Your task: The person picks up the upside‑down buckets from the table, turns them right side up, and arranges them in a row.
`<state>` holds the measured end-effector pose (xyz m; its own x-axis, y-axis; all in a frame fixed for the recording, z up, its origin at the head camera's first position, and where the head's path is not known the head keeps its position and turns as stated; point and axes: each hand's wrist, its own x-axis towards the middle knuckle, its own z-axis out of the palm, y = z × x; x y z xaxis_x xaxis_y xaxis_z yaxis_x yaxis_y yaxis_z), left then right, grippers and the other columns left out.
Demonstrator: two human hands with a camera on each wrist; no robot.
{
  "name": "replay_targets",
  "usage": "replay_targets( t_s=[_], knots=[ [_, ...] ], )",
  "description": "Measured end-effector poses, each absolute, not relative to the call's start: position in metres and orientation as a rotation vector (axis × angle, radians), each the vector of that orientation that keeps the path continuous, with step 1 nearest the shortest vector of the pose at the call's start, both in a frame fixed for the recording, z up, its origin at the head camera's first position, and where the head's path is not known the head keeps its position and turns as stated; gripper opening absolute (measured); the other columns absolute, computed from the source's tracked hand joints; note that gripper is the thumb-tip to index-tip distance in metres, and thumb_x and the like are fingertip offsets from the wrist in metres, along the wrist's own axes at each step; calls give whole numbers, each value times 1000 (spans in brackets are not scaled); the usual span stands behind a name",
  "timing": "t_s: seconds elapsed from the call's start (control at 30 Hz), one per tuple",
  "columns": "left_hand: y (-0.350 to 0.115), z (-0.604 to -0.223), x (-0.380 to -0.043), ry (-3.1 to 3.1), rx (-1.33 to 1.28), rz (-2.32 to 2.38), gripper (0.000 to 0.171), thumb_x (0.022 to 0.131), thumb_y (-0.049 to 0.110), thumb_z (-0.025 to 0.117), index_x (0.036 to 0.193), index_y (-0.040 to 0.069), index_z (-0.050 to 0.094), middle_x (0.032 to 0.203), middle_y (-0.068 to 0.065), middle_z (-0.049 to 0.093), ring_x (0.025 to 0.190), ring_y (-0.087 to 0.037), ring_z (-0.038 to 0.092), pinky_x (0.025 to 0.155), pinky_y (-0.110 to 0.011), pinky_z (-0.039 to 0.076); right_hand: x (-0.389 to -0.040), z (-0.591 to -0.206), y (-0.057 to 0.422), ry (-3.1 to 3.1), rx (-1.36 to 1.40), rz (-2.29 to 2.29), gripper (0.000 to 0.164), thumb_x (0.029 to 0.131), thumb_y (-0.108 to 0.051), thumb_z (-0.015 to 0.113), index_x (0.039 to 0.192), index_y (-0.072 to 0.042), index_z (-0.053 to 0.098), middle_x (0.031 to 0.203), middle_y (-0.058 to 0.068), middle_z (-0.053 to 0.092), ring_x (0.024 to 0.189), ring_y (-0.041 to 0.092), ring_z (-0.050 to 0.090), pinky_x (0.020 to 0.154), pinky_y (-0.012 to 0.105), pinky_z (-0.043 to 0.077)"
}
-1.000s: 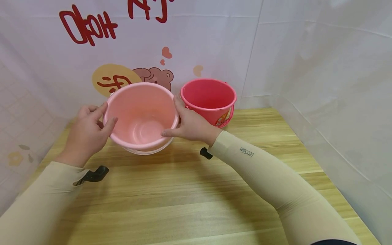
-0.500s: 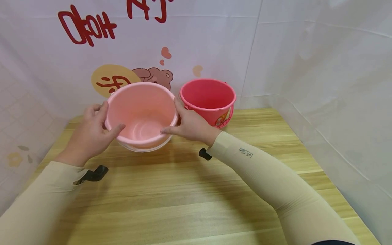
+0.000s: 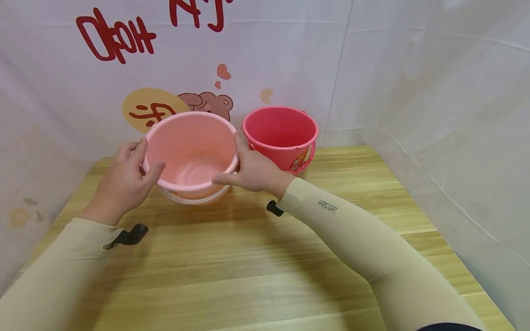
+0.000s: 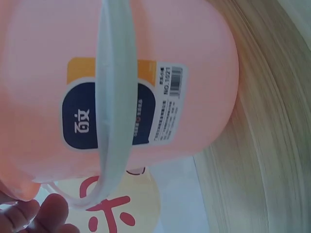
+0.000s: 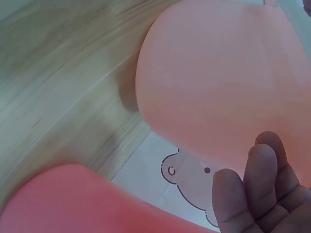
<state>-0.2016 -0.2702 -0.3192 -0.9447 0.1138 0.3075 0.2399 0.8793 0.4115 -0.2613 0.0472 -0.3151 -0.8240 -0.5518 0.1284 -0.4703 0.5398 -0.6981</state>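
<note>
A light pink bucket (image 3: pixel 190 151) is at the back left of the table in the head view, its mouth tipped toward me. My left hand (image 3: pixel 124 179) grips its rim on the left, thumb over the near edge. On the opposite side my right hand (image 3: pixel 258 168) holds the rim, thumb at the front and fingers along the outer wall. The left wrist view shows the bucket's white handle (image 4: pixel 116 73) hanging across a navy and orange label (image 4: pixel 80 119). Its base is close to the wooden tabletop. The inside shows no contents.
A darker pink bucket (image 3: pixel 269 154) stands upright just right of my right hand, its handle (image 3: pixel 308 161) lowered. White printed sheeting (image 3: pixel 285 55) lines the back and sides of the wooden table (image 3: pixel 248 266).
My left hand has slid slightly right along the rim, its thumb shifting inward. The light pink bucket's near rim has risen a little. The darker bucket stays in place.
</note>
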Motion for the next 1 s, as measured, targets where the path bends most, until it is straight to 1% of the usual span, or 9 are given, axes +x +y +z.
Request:
replay_targets(
  t_s=[0.07, 0.2, 0.33, 0.5, 0.6, 0.77, 0.9, 1.0],
  knots=[
    [-271, -319, -202, -2796, -260, -655, 87, 106, 56, 49, 170, 9, 13, 166, -32, 24, 108, -43, 59, 83, -63, 53, -261, -315, 46, 2659, -883, -1167, 128, 79, -65, 84, 169, -32, -2, 148, -6, 52, 117, 8, 63, 102, 31, 57],
    [-271, -319, -204, -2832, -261, -659, 94, 103, 60, 53, 171, 12, 8, 169, -31, 18, 113, -46, 60, 89, -69, 53, -261, -314, 46, 2674, -868, -1153, 129, 80, -65, 83, 170, -28, -1, 148, -5, 53, 116, 9, 63, 103, 32, 56],
    [-271, -319, -204, -2840, -288, -668, 100, 101, 61, 58, 171, 14, 5, 169, -31, 17, 115, -48, 61, 92, -73, 51, -261, -314, 47, 2694, -855, -1129, 130, 80, -67, 82, 170, -25, -1, 147, -4, 55, 116, 11, 63, 104, 34, 56],
    [-271, -318, -204, -2850, -304, -703, 104, 99, 61, 61, 171, 18, 0, 170, -30, 15, 118, -52, 60, 95, -76, 48, -263, -314, 48, 2701, -816, -1105, 130, 79, -70, 81, 170, -26, 0, 139, -5, 60, 110, 10, 65, 98, 33, 57],
    [-270, -317, -205, -2862, -302, -717, 104, 99, 61, 61, 171, 18, -1, 171, -29, 13, 119, -51, 59, 95, -75, 49, -265, -314, 48, 2691, -806, -1118, 129, 79, -70, 81, 170, -27, 1, 139, -4, 60, 109, 11, 65, 97, 32, 58],
    [-270, -318, -208, -2881, -288, -719, 103, 101, 63, 57, 171, 16, -2, 172, -27, 12, 117, -45, 59, 92, -69, 52, -266, -314, 47, 2683, -786, -1125, 128, 80, -70, 80, 170, -27, 0, 144, 0, 59, 110, 13, 64, 95, 33, 58],
    [-270, -318, -210, -2878, -283, -711, 99, 103, 62, 54, 171, 14, 0, 172, -27, 14, 113, -42, 58, 88, -63, 53, -266, -313, 46, 2688, -763, -1109, 126, 81, -69, 80, 170, -24, 2, 138, -1, 61, 104, 15, 64, 89, 31, 58],
    [-270, -318, -210, -2872, -290, -709, 96, 104, 61, 52, 171, 13, 3, 172, -26, 16, 112, -41, 58, 87, -61, 52, -266, -313, 45, 2684, -757, -1106, 123, 83, -68, 79, 170, -23, 5, 133, -3, 61, 101, 17, 64, 85, 30, 58]
  ],
)
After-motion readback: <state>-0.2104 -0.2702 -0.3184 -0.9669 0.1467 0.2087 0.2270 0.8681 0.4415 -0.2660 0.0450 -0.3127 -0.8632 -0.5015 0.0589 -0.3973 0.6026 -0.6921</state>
